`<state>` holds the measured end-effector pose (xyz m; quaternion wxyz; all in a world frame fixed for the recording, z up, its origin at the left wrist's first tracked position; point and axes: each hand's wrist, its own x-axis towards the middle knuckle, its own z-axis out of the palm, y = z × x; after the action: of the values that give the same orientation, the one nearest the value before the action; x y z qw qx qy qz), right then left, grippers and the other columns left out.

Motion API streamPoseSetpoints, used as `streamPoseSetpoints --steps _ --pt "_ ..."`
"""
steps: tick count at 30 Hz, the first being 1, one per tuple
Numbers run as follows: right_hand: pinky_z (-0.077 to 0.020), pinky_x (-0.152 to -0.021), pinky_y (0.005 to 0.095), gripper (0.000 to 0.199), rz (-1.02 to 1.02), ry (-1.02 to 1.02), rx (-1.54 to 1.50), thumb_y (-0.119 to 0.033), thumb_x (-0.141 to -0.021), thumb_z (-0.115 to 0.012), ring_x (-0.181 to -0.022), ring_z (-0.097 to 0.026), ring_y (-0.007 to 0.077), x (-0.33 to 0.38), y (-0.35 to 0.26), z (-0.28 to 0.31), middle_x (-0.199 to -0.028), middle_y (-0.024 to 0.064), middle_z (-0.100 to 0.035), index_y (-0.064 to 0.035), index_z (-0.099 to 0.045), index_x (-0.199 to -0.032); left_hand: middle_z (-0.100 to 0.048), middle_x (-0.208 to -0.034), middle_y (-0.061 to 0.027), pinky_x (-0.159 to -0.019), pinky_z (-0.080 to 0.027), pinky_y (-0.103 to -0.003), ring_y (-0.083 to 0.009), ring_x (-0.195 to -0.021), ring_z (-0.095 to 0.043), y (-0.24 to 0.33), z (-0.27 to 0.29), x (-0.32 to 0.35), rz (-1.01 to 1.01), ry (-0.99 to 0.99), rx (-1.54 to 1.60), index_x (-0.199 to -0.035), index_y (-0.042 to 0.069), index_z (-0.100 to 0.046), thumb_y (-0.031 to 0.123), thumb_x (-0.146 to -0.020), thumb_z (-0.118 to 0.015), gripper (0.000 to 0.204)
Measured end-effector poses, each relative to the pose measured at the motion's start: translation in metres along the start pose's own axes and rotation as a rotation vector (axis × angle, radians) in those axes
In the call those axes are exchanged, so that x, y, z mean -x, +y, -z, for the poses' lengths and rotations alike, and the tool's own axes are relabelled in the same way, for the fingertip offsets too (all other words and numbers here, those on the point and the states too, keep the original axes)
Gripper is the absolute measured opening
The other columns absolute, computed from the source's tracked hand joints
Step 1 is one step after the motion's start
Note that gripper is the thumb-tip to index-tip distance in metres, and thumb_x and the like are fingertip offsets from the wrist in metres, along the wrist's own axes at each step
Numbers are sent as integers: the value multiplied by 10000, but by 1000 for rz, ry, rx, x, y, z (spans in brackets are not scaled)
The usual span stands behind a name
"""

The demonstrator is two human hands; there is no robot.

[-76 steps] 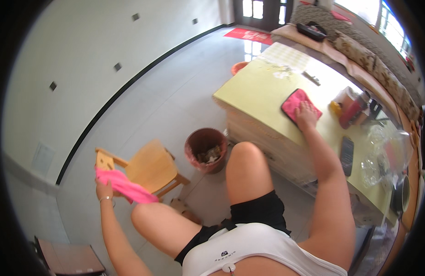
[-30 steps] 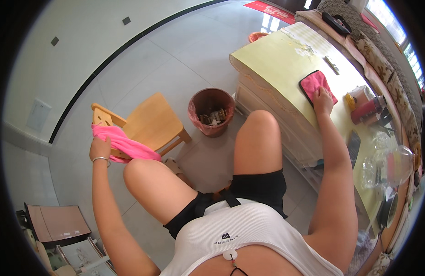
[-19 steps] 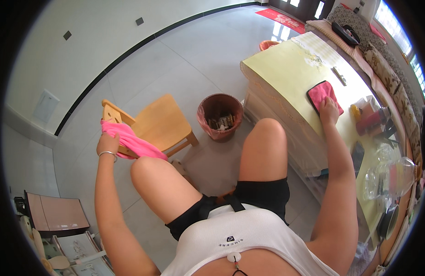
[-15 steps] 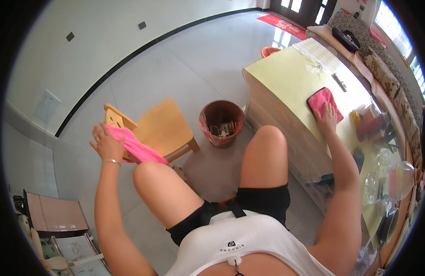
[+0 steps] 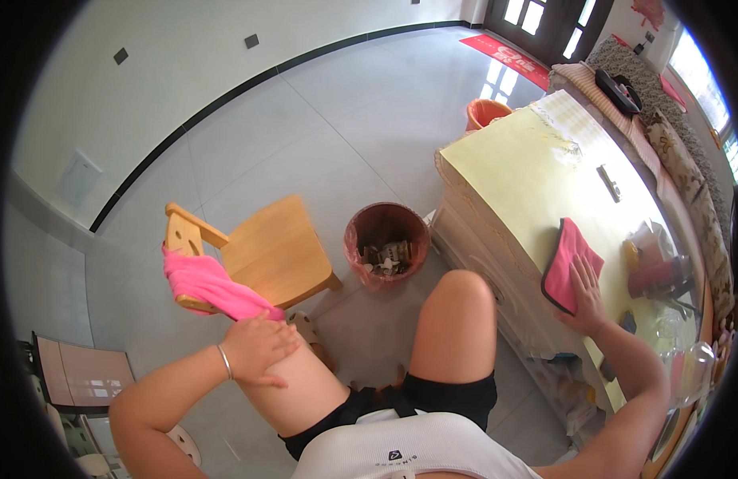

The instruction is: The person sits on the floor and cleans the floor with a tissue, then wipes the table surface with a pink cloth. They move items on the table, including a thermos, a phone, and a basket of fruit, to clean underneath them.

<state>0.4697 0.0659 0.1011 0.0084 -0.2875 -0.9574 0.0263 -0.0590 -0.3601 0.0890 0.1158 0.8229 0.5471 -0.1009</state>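
My right hand (image 5: 586, 297) lies flat with fingers stretched on a pink cloth (image 5: 562, 270) with a dark edge, spread on the pale yellow tabletop (image 5: 504, 160). It presses the cloth's right side. My left hand (image 5: 261, 347) rests on my left thigh just above the knee, fingers extended, holding nothing. Close beyond it, a bright pink towel (image 5: 209, 281) hangs over the back of a small wooden chair (image 5: 277, 247); its lower end reaches down beside my knee.
A reddish bin (image 5: 387, 209) with litter inside stands on the floor between chair and table. Along the table's right side are plastic containers (image 5: 660, 271), a clear bottle (image 5: 692, 371) and a small metal object (image 5: 608, 184). An orange basket (image 5: 487, 112) sits behind the table.
My left hand has left the towel on the chair back and come down to my thigh. My right hand and the pink cloth have slid nearer across the tabletop. The view has shifted slightly.
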Motion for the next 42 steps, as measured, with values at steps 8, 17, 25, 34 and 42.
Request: streamPoseSetpoints --steps 8,17,25,34,42 --pt "-213 -1169 593 979 -39 -18 67 -381 -673 -762 -1442 -259 495 3 12 -17 -1558 280 -284 3 -348 -1473 -676 -1149 -118 -960 -460 -425 -279 -1061 -642 -46 3 -15 -91 47 225 -1109 77 -690 598 -799 -654 608" --pt "-265 -1106 667 976 -65 7 4 -355 -669 -769 -1369 -336 562 17 25 -32 -1503 308 -346 -18 -328 -1471 -665 -1151 -97 -927 -457 -448 -262 -1055 -637 -89 -3 -29 -45 -88 375 -1097 102 -682 582 -765 -673 584" --pt "-294 -1083 666 966 -65 6 -39 -467 -712 -773 -1355 -354 566 11 26 -30 -1503 287 -352 -50 -334 -1465 -654 -1177 -103 -939 -453 -466 -270 -1105 -618 -109 4 -31 -116 -142 589 -1125 91 -661 570 -748 -695 610" --pt "-303 -1095 637 841 -57 28 -74 -458 -748 -729 -1356 -392 526 -3 26 -26 -1473 289 -405 -55 -408 -1412 -612 -1268 -123 -1024 -399 -499 -299 -1245 -539 -91 6 -24 -197 -245 779 -1216 79 -622 565 -781 -679 655" --pt "-304 -1098 627 882 -116 5 -88 -383 -637 -781 -1369 -381 508 -6 20 -18 -1475 255 -412 -62 -436 -1383 -552 -1364 -130 -1068 -353 -512 -306 -1330 -463 -60 2 -32 -349 -318 866 -1286 95 -586 537 -821 -641 644"
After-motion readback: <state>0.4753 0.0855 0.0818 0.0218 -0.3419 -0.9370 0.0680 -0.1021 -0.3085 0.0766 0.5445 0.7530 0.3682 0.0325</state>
